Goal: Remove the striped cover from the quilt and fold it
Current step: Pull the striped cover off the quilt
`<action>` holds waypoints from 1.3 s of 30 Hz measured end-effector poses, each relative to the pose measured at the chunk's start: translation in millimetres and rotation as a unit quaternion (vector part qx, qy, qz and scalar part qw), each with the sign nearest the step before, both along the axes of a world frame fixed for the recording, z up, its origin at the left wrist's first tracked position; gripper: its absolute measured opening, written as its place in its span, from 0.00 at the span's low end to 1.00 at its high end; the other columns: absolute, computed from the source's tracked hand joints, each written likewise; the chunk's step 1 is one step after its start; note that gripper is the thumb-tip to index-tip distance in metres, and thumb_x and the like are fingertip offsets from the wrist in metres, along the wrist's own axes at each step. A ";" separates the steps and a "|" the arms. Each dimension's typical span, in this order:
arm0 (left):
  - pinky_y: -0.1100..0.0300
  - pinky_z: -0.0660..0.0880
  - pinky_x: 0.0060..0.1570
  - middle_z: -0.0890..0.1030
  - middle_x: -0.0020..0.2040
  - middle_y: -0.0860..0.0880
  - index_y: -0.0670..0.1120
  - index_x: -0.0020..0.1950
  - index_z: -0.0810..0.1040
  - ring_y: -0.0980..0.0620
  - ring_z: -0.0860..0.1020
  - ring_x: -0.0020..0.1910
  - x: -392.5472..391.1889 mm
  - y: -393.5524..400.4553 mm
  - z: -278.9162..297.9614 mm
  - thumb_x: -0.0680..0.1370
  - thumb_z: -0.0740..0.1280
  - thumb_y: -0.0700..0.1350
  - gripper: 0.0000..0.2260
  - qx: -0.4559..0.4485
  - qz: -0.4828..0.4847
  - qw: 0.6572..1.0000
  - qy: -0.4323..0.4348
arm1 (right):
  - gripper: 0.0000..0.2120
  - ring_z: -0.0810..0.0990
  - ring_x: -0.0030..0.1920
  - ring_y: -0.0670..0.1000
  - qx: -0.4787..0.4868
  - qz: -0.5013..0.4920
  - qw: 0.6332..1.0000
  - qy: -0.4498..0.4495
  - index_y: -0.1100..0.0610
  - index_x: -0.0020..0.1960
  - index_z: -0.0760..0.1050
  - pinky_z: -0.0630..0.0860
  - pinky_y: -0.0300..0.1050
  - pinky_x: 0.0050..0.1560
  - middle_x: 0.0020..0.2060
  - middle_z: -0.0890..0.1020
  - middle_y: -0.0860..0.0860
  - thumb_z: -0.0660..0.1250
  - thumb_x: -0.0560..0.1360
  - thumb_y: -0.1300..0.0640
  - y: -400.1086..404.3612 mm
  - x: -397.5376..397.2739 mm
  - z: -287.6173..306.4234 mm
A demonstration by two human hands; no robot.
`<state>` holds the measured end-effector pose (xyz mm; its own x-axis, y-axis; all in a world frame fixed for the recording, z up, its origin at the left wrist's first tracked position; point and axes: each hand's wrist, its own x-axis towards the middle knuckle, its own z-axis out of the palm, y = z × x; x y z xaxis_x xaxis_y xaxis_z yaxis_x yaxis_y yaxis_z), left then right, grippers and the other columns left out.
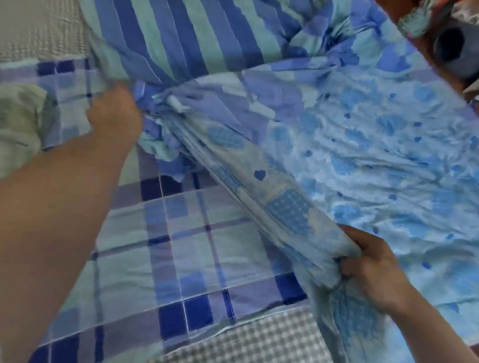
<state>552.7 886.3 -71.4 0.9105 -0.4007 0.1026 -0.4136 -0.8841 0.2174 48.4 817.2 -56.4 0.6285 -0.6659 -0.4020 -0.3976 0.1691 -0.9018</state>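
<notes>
So the striped cover [168, 30] is bunched up at the far end of the bed, lying over the plaid sheet [190, 251], with the heart-print quilt [373, 149] spreading out to the right of it. Left hand [115, 113] is closed on a gathered wad of the striped fabric right where it meets the quilt, and the right hand [372, 268] is clenched round a rolled edge of the quilt nearer the camera. Looks to me like the pulling-apart stage, folding hasn't started. The cover reads as thin, floppy cotton, light and not slippery, so it'll crumple and drag instead of sliding off clean. I'd grab it by the open hem or a corner seam, not a random fistful, or it just bunches tighter. Quilt looks bulkier, so it should make a decent anchor while you tug
</notes>
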 end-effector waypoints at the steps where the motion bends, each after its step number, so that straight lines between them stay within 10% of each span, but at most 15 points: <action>1: 0.50 0.75 0.46 0.81 0.57 0.39 0.44 0.65 0.77 0.35 0.80 0.53 12.8 0.2 -2.6 0.77 0.65 0.42 0.16 -0.036 0.030 0.997 0.066 | 0.30 0.84 0.42 0.54 0.035 -0.003 0.999 0.026 0.50 0.52 0.84 0.79 0.47 0.40 0.43 0.86 0.56 0.64 0.54 0.69 2.0 -3.0 -10.7; 5: 0.58 0.78 0.27 0.83 0.42 0.44 0.47 0.67 0.75 0.45 0.82 0.32 -32.2 8.8 -62.9 0.77 0.68 0.51 0.20 -0.173 0.146 0.832 0.506 | 0.24 0.82 0.49 0.45 -0.021 0.168 0.935 0.313 0.47 0.62 0.79 0.79 0.42 0.47 0.49 0.85 0.44 0.67 0.70 0.67 22.4 -5.8 -58.8; 8: 0.53 0.77 0.37 0.75 0.46 0.46 0.48 0.74 0.65 0.46 0.75 0.36 -75.4 31.3 -122.5 0.77 0.69 0.58 0.30 -0.065 0.140 0.825 0.544 | 0.22 0.74 0.66 0.54 -0.073 0.359 0.791 0.491 0.48 0.70 0.70 0.73 0.45 0.64 0.68 0.74 0.50 0.60 0.77 0.56 36.0 24.1 -75.0; 14: 0.43 0.62 0.70 0.56 0.78 0.39 0.47 0.80 0.52 0.37 0.59 0.74 -47.8 35.8 -168.4 0.72 0.72 0.63 0.46 -0.026 0.075 0.954 0.289 | 0.20 0.76 0.63 0.54 -0.259 0.134 0.911 0.292 0.50 0.67 0.74 0.71 0.45 0.61 0.63 0.75 0.51 0.66 0.77 0.47 23.2 155.7 -83.5; 19: 0.50 0.68 0.62 0.74 0.63 0.38 0.43 0.57 0.77 0.38 0.72 0.65 -32.3 3.2 -158.0 0.72 0.72 0.57 0.22 0.002 -0.204 0.964 0.171 | 0.32 0.71 0.66 0.61 -0.268 0.121 0.921 0.255 0.55 0.74 0.63 0.69 0.52 0.64 0.68 0.69 0.57 0.68 0.75 0.45 14.8 268.9 -120.6; 21: 0.52 0.70 0.40 0.76 0.42 0.43 0.45 0.38 0.70 0.41 0.76 0.44 -46.7 -3.8 -149.1 0.72 0.71 0.52 0.14 -0.055 -0.222 0.950 0.213 | 0.34 0.76 0.60 0.61 -0.169 0.002 0.947 0.273 0.58 0.72 0.61 0.74 0.54 0.60 0.61 0.74 0.58 0.71 0.73 0.46 -3.3 290.3 -132.0; 24: 0.55 0.55 0.28 0.63 0.28 0.52 0.51 0.34 0.57 0.49 0.64 0.28 -71.2 14.4 -142.7 0.70 0.67 0.50 0.17 -0.139 -0.258 0.943 0.157 | 0.11 0.75 0.38 0.51 0.194 -0.129 0.959 0.161 0.55 0.56 0.71 0.77 0.46 0.43 0.39 0.75 0.52 0.67 0.76 0.55 -28.6 311.0 -125.0; 30: 0.49 0.78 0.42 0.82 0.48 0.46 0.55 0.70 0.60 0.39 0.81 0.46 -53.2 1.8 -148.2 0.70 0.72 0.64 0.35 -0.194 -0.103 0.958 0.182 | 0.17 0.75 0.42 0.56 0.274 -0.082 0.940 -0.184 0.61 0.47 0.76 0.74 0.47 0.48 0.45 0.76 0.59 0.53 0.70 0.74 -78.9 393.3 -57.4; 32: 0.48 0.78 0.48 0.82 0.54 0.42 0.53 0.70 0.66 0.37 0.81 0.51 -20.8 -16.5 -147.4 0.72 0.72 0.59 0.30 -0.188 -0.040 0.956 0.220 | 0.18 0.74 0.54 0.60 0.237 -0.035 0.963 -0.121 0.63 0.59 0.75 0.69 0.51 0.58 0.59 0.75 0.61 0.57 0.72 0.70 -88.0 389.7 -61.1; 35: 0.46 0.74 0.47 0.76 0.58 0.40 0.48 0.61 0.76 0.35 0.78 0.55 11.0 -14.5 -150.9 0.76 0.68 0.45 0.13 -0.057 -0.029 0.992 0.112 | 0.22 0.76 0.62 0.58 -0.074 -0.064 0.964 0.248 0.59 0.73 0.67 0.73 0.47 0.61 0.67 0.74 0.55 0.60 0.81 0.55 -76.2 350.3 -101.1; 37: 0.43 0.74 0.50 0.73 0.60 0.38 0.47 0.65 0.75 0.34 0.75 0.58 8.6 -5.9 -164.7 0.76 0.68 0.44 0.17 -0.057 -0.030 0.993 0.095 | 0.28 0.80 0.51 0.53 -0.085 -0.001 0.968 0.235 0.56 0.73 0.66 0.78 0.44 0.50 0.59 0.75 0.49 0.67 0.78 0.46 -41.5 333.5 -121.3; 39: 0.43 0.74 0.56 0.76 0.61 0.35 0.45 0.70 0.71 0.33 0.75 0.59 -5.0 -3.9 -182.4 0.75 0.70 0.47 0.25 -0.110 -0.012 0.972 0.207 | 0.43 0.75 0.63 0.56 -0.078 0.127 0.963 0.222 0.55 0.77 0.58 0.74 0.49 0.61 0.66 0.71 0.52 0.71 0.71 0.36 -5.5 336.6 -145.8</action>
<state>547.6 882.4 -253.8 0.8822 -0.4327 -0.1857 -0.2704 -0.7884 0.5525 385.1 811.7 -202.3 0.5681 -0.5868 -0.5770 -0.7612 -0.1084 -0.6393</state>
